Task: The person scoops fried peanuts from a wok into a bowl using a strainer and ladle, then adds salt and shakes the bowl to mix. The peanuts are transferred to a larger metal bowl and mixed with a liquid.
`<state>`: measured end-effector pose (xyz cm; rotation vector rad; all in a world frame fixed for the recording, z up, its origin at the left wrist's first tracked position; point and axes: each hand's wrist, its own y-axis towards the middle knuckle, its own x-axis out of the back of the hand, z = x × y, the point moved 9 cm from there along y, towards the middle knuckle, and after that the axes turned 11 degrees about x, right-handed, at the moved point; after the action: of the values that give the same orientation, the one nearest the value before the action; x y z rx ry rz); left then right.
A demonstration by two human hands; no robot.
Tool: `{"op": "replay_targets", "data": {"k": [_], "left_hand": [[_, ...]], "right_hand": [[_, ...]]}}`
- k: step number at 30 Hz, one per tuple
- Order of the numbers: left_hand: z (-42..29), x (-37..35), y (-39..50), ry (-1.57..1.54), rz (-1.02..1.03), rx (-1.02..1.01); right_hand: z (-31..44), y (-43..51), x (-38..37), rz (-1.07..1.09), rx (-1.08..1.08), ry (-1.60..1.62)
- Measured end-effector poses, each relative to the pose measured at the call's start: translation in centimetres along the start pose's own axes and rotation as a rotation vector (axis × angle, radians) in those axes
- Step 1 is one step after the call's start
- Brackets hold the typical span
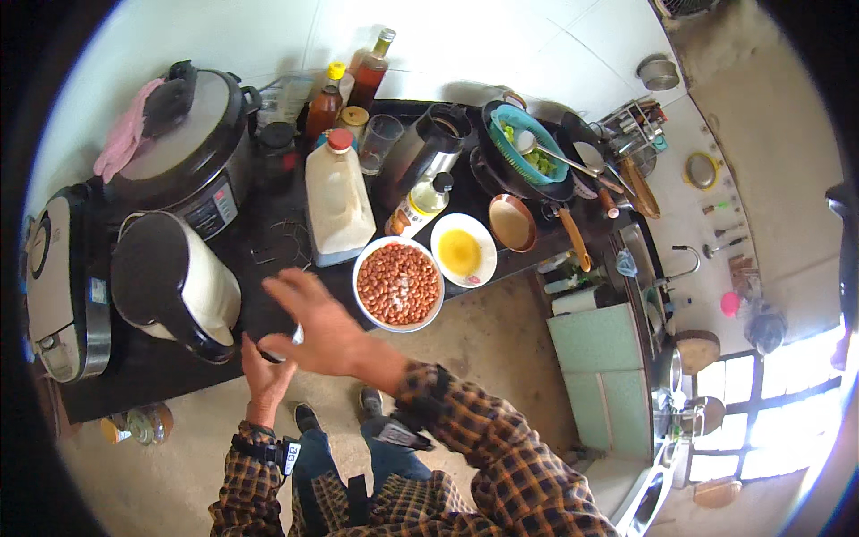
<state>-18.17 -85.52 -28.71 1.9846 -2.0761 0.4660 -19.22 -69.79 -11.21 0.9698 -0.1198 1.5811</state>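
My left hand (268, 376) is low at the counter's front edge, its fingers partly hidden behind my right hand. My right hand (322, 335) reaches across above it, fingers spread, left of a white bowl of reddish peanuts (397, 285). Between the hands shows a small whitish thing with a dark part (274, 357), too covered to name; which hand holds it I cannot tell. A bowl of yellow liquid (460, 250) stands beside the peanuts. Behind them are a plastic jug of pale powder with a red cap (340, 205) and a bottle with a black cap (419, 205).
A large pitcher (208, 288), a rice cooker (67, 288) and an electric pressure cooker (181, 154) stand at left. Farther right are a brown bowl (511, 223) and a wok holding a teal basket (503, 144) of greens. Glass bottles (366, 80) stand by the wall.
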Motion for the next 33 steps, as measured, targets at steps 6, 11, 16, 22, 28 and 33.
{"op": "replay_targets", "data": {"k": [6,11,16,22,28,33], "left_hand": [[2.3,0.3,2.1,0.041,-0.206,0.105],[1.4,0.7,-1.9,0.214,-0.286,0.089],[-1.2,-1.2,-9.5,0.292,-0.330,0.125],[-4.1,-6.1,-13.2,0.245,-0.254,0.244],[-3.0,-13.1,-11.4,-0.328,-0.008,0.500],[-5.9,-15.6,-8.5,-0.444,0.170,0.513]], "right_hand": [[-18.3,-17.9,24.9,-0.573,-0.768,-0.484],[-29.4,-21.7,31.2,-0.117,-0.417,-1.031],[-33.9,-23.1,32.9,-0.056,-0.190,-0.849],[-33.1,-39.3,37.6,-0.861,-0.808,0.347],[-22.9,-44.2,30.8,-0.839,-0.838,1.275],[-19.6,-31.0,22.4,-0.502,-0.785,1.432]]}}
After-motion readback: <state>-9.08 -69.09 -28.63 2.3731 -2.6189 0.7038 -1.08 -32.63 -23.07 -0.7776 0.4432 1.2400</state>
